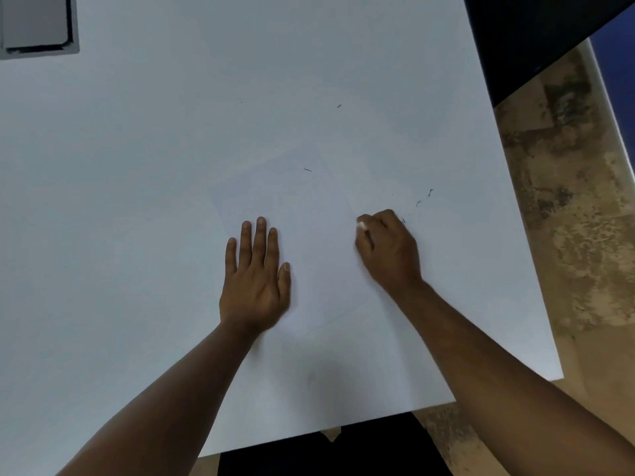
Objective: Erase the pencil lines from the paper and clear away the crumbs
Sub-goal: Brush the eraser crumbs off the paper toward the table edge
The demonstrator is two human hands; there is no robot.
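A white sheet of paper [309, 231] lies tilted on the white table [137, 166], barely distinct from it. My left hand [256, 276] rests flat on the sheet's left part, fingers spread. At the paper's right edge, my right hand [388, 249] is closed around a small white eraser [361, 225], whose tip shows at the fingertips. One dark crumb [307, 170] lies near the sheet's upper part. Several dark crumbs [424, 197] lie on the table just right of my right hand. Another crumb [339, 106] sits farther back. No pencil lines are discernible on the sheet.
A grey box-like object [37, 25] sits at the table's far left corner. The table's right edge [522, 235] runs diagonally, with mottled brown floor [577, 201] beyond. A dark panel [536, 36] stands at the top right.
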